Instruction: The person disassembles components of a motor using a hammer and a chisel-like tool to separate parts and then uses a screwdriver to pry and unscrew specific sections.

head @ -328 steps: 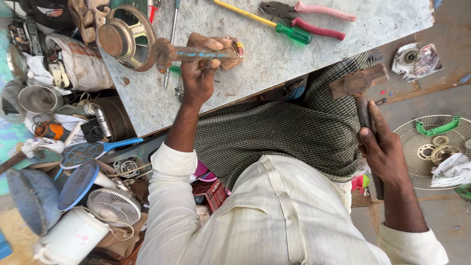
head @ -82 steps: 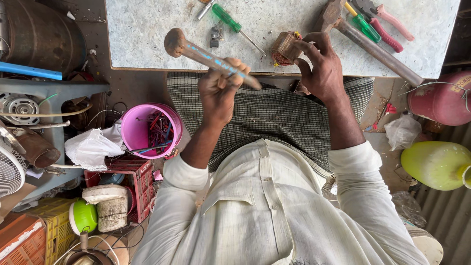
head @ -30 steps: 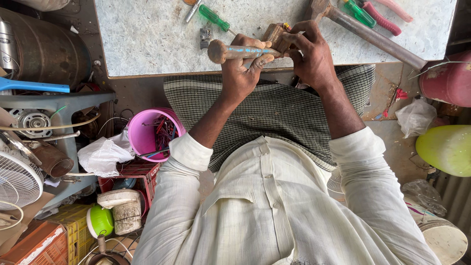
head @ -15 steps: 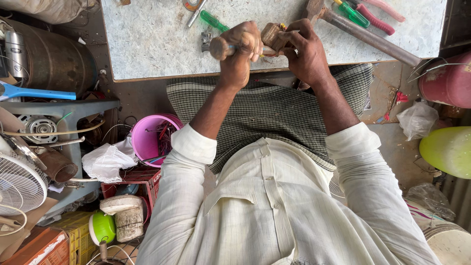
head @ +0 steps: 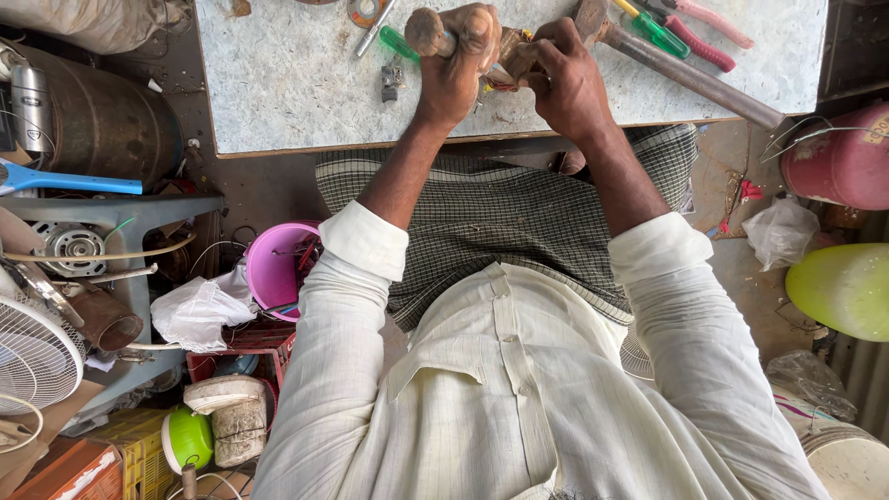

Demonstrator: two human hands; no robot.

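Orange cardboard box (head: 69,468), bottom-left corner

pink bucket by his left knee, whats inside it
The pink bucket holds a tangle of thin wires and small reddish parts near its right edge. The left sleeve covers that side, and the bottom is in shadow, so the rest cannot be seen.

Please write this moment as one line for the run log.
left hand: grips brown round-headed tool | right hand: holds small rusty brown part | place: over grey stone slab | nearby: long grey metal hammer
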